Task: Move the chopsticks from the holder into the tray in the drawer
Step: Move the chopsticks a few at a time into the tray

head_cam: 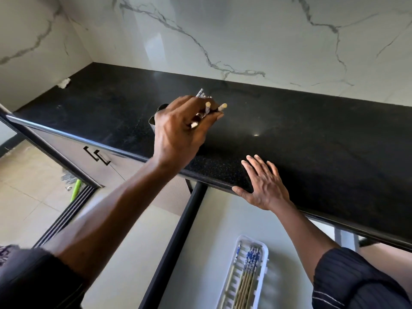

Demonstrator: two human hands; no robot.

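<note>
My left hand [180,128] reaches over the black counter and is closed around several chopsticks [210,107] whose pale tips and blue-patterned ends stick out past my fingers. The dark holder [156,118] stands just behind this hand, mostly hidden by it. My right hand [263,181] lies flat and open on the counter's front edge. Below, the drawer [200,241] stands pulled out, and a white slatted tray [263,275] in it holds several chopsticks [247,270] with blue-and-white ends lying lengthwise.
The black stone counter [312,134] runs along a white marble wall. A cabinet with black handles [98,156] sits at the left below the counter. On the tiled floor at the left lies a green-handled tool [75,190].
</note>
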